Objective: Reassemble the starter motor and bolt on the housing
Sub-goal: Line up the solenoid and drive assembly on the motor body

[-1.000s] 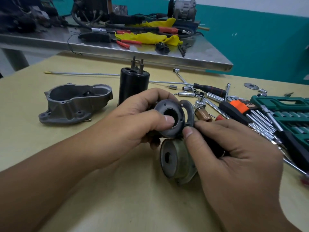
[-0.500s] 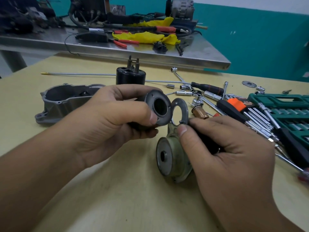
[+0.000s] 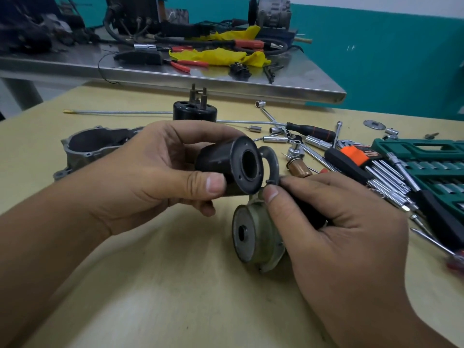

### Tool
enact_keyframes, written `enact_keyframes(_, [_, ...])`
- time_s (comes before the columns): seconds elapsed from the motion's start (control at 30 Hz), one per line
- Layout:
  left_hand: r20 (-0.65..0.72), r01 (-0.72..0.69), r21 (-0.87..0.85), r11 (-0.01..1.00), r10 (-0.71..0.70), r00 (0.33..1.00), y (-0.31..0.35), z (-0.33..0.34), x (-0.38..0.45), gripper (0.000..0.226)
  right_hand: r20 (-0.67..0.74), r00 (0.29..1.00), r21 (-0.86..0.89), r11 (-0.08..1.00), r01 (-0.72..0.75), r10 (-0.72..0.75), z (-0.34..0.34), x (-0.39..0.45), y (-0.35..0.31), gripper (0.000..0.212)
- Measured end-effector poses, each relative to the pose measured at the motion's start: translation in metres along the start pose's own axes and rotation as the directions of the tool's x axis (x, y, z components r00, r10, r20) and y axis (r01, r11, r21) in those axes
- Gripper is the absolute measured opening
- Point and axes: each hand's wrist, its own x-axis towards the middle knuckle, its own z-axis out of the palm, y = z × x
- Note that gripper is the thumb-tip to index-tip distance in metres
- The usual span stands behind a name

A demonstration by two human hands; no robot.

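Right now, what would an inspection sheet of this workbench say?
Surface: yellowish table, lightly marked.
Job's things: black cylinder and ring held up; round cap and grey housing on the table.
Clutter: loose sockets, hex keys, green toolcase.
Hands: left hand grips the cylinder; right hand pinches the ring.
Cables: black leads on the steel bench.
Surroundings: teal wall.

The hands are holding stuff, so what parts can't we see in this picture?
Head view only:
- Black part in the right hand: palm and fingers hide most of it; only its ring shows.
- Grey housing: its right end is behind the left hand.
- Dark cylinder: its inside is too dark to see.
- Green socket case: cut off by the right edge.
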Motion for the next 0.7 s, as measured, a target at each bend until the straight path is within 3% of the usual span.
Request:
enact_keyframes(0.4, [-0.259, -0.111, 0.322, 0.94, 0.2, 0.945, -0.006, 0.016, -0.002, 0.054, 0.026, 1.0, 0.008, 1.0, -0.006, 0.006, 0.001, 0.0, 0.0, 0.008])
enact_keyframes(0.5, [-0.288, -0.1, 0.441, 0.892, 0.246, 0.926, -0.007, 0.023, -0.001, 0.059, 0.051, 0.999, 0.018, 1.0, -0.01, 0.01, 0.0, 0.0, 0.0, 0.012])
enact_keyframes(0.7, [-0.29, -0.113, 0.489, 0.865, 0.284, 0.914, -0.009, 0.03, -0.004, 0.055, 0.05, 0.999, 0.008, 1.0, 0.007, -0.007, 0.0, 0.0, -0.001, 0.012])
